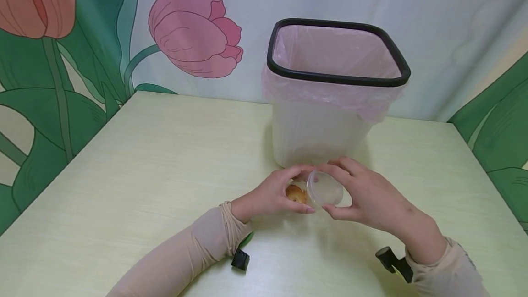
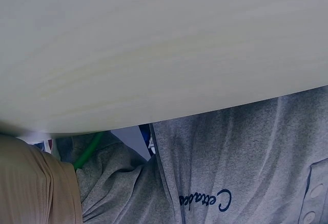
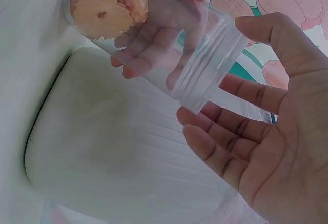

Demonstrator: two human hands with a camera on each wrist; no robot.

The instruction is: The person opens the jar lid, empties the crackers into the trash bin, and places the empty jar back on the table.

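Note:
A clear cylindrical jar (image 3: pixel 154 39) lies tilted between my hands, just in front of the bin. Tan, ruffled pieces (image 1: pixel 295 193) sit at its far-left end; one round piece (image 3: pixel 102 15) has a small hole in its middle. My left hand (image 1: pixel 284 191) grips the jar's body, thumb on the near side and fingers behind. At the other end is a clear ridged lid (image 3: pixel 210 62). My right hand (image 1: pixel 363 191) spans this lid (image 1: pixel 327 189), thumb and fingertips at opposite sides of its rim. The left wrist view shows neither jar nor hand.
A white bin (image 1: pixel 317 132) with a black rim (image 1: pixel 338 79) and pink liner (image 1: pixel 330 52) stands right behind my hands. The pale tabletop (image 1: pixel 173 150) ends at a floral curtain (image 1: pixel 194 35). A grey shirt (image 2: pixel 241 157) shows below the table edge.

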